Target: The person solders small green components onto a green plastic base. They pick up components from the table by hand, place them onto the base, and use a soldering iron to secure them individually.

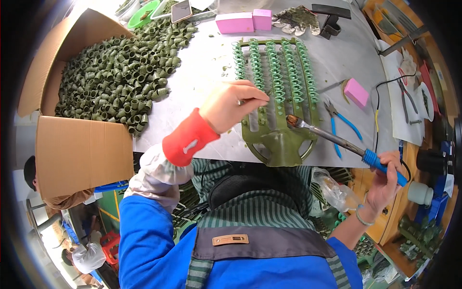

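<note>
An olive-green plastic frame (284, 144) lies on the table in front of me, its parallel bars lined with rows of lighter green ring-shaped pieces (275, 72). Over its left side hovers my left hand (236, 103), thumb and fingertips pinched together; whatever is between them, if anything, is too small to name. My right hand (385, 180) grips the blue handle of a soldering iron (337, 139). Its metal shaft slants up to the left, and the brownish tip is over the frame's lower bars. Blue-handled pliers (344, 124) lie just right of the frame.
A cardboard box (84, 151) on its side spills a heap of olive-green plastic caps (115, 77) at left. Pink blocks (234, 23), a glove (296, 20) and a phone (181, 11) lie at the back. A pink block (356, 92) and a black cord (378, 106) are at right.
</note>
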### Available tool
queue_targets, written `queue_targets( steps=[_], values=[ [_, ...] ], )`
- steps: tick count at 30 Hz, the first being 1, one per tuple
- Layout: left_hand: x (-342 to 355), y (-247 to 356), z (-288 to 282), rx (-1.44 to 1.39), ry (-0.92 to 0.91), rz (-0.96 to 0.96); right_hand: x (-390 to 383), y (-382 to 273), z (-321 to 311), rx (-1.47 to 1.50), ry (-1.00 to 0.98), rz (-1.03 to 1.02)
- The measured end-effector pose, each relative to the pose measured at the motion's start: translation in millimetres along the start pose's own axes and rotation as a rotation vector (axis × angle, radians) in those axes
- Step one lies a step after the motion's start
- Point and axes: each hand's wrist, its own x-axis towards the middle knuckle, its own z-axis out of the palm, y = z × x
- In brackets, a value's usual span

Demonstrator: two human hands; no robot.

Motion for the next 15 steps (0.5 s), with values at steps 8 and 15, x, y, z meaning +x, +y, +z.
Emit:
queue_targets(
  steps=[8, 15],
  values=[
    [17.4, 10.6, 27.4, 0.441, 0.13, 0.374, 8.6, 10.8, 21.5, 0.061, -0.072, -0.023],
    [25.9, 6.4, 33.2, 0.527, 0.049, 0.391, 13.0, 16.3, 30.2, 0.088, -0.072, -0.021]
  ],
)
